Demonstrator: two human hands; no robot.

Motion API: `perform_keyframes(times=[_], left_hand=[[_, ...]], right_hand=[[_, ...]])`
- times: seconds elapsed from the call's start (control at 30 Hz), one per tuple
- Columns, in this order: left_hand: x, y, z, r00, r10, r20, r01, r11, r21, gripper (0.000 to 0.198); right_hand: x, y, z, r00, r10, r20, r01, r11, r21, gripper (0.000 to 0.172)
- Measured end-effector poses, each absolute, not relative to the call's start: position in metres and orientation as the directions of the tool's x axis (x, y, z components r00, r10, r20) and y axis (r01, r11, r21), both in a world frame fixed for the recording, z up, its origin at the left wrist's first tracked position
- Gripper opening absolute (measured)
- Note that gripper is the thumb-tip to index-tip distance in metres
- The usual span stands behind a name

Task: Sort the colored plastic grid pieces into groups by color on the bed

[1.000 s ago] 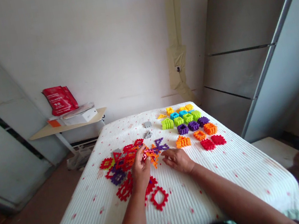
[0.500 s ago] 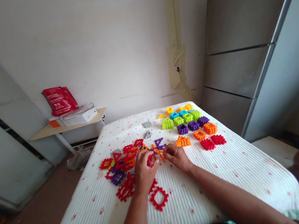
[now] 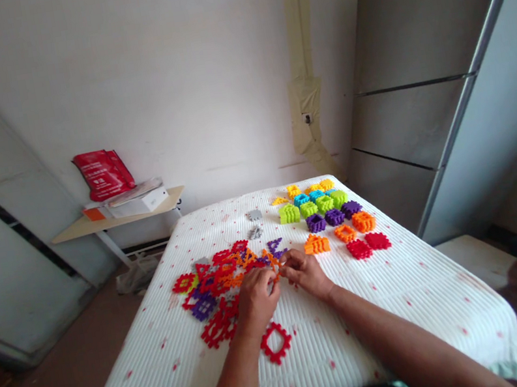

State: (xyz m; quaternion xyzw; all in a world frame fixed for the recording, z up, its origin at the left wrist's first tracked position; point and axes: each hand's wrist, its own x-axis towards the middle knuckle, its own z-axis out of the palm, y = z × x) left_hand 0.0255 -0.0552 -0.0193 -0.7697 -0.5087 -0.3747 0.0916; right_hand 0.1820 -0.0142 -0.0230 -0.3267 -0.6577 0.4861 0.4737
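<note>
In the middle of the table, an orange interlocking piece (image 3: 276, 272) is pinched between the fingertips of both hands. My left hand (image 3: 257, 296) is closed at its left side, next to the loose pile. From the right, my right hand (image 3: 306, 274) grips it with thumb and fingers; part of it is hidden by the fingers. Red interlocking pieces (image 3: 219, 323) make up much of the pile, mixed with orange and purple ones (image 3: 203, 307). A red square frame (image 3: 276, 343) lies by itself close to my left wrist. Small purple triangles (image 3: 275, 244) lie just beyond the fingers.
To the right stand sorted stacks: red (image 3: 360, 249), orange (image 3: 316, 244), purple (image 3: 316, 223), green (image 3: 289, 214), blue (image 3: 301, 199) and yellow (image 3: 293, 191). Grey pieces (image 3: 256, 232) lie toward the back. A side shelf (image 3: 171, 199) holds a red bag (image 3: 104, 174). A fridge (image 3: 401, 97) stands at right.
My left hand has moved right and a little toward me, its fingers now meeting the right hand's at the orange piece. The right hand has barely shifted.
</note>
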Motion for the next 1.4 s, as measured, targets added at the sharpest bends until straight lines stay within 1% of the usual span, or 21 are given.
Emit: perform_keyframes(times=[0.13, 0.2, 0.27, 0.37, 0.5, 0.57, 0.67, 0.73, 0.9, 1.03, 1.2, 1.3, 1.4], left_hand=[[0.025, -0.054, -0.023, 0.186, 0.679, 0.71, 0.846, -0.479, 0.236, 0.012], [0.024, -0.054, -0.023, 0.161, 0.678, 0.718, 0.846, -0.469, 0.254, 0.013], [0.023, -0.054, -0.023, 0.115, 0.69, 0.714, 0.837, -0.455, 0.305, 0.017], [0.022, -0.054, -0.022, 0.026, 0.738, 0.674, 0.791, -0.427, 0.437, 0.022], [0.021, -0.056, -0.018, -0.097, 0.819, 0.566, 0.685, -0.357, 0.635, 0.026], [0.02, -0.057, -0.016, -0.124, 0.844, 0.522, 0.64, -0.334, 0.692, 0.028], [0.02, -0.059, -0.014, -0.122, 0.861, 0.495, 0.609, -0.328, 0.722, 0.03], [0.02, -0.06, -0.013, -0.09, 0.871, 0.482, 0.598, -0.34, 0.726, 0.031], [0.02, -0.059, -0.016, -0.025, 0.892, 0.452, 0.559, -0.363, 0.746, 0.032], [0.018, -0.058, -0.019, -0.015, 0.902, 0.431, 0.516, -0.362, 0.776, 0.032], [0.02, -0.062, -0.013, 0.003, 0.908, 0.419, 0.517, -0.36, 0.777, 0.034], [0.019, -0.063, -0.01, -0.052, 0.908, 0.416, 0.527, -0.329, 0.784, 0.039], [0.017, -0.062, -0.01, -0.108, 0.889, 0.445, 0.526, -0.329, 0.784, 0.042]], right_hand=[[0.182, -0.013, -0.025, -0.347, 0.889, 0.298, -0.04, 0.304, -0.952, 0.021], [0.183, -0.013, -0.024, -0.355, 0.885, 0.302, -0.044, 0.307, -0.951, 0.023], [0.185, -0.013, -0.022, -0.353, 0.874, 0.335, -0.036, 0.345, -0.938, 0.024], [0.191, -0.013, -0.015, -0.312, 0.851, 0.422, 0.047, 0.458, -0.888, 0.023], [0.2, -0.013, -0.007, -0.243, 0.787, 0.567, 0.201, 0.612, -0.765, 0.017], [0.203, -0.011, -0.006, -0.262, 0.715, 0.648, 0.246, 0.699, -0.672, 0.012], [0.205, -0.009, -0.008, -0.327, 0.601, 0.729, 0.288, 0.798, -0.529, 0.014], [0.204, -0.007, -0.01, -0.349, 0.549, 0.759, 0.308, 0.832, -0.461, 0.017], [0.204, -0.006, -0.014, -0.416, 0.498, 0.761, 0.361, 0.859, -0.364, 0.018], [0.205, -0.008, -0.012, -0.484, 0.494, 0.722, 0.367, 0.864, -0.345, 0.017], [0.206, -0.009, -0.01, -0.468, 0.507, 0.724, 0.372, 0.856, -0.359, 0.018], [0.217, -0.004, -0.005, -0.4, 0.541, 0.739, 0.417, 0.826, -0.379, 0.018], [0.239, 0.007, 0.0, -0.265, 0.621, 0.738, 0.513, 0.739, -0.438, 0.016]])
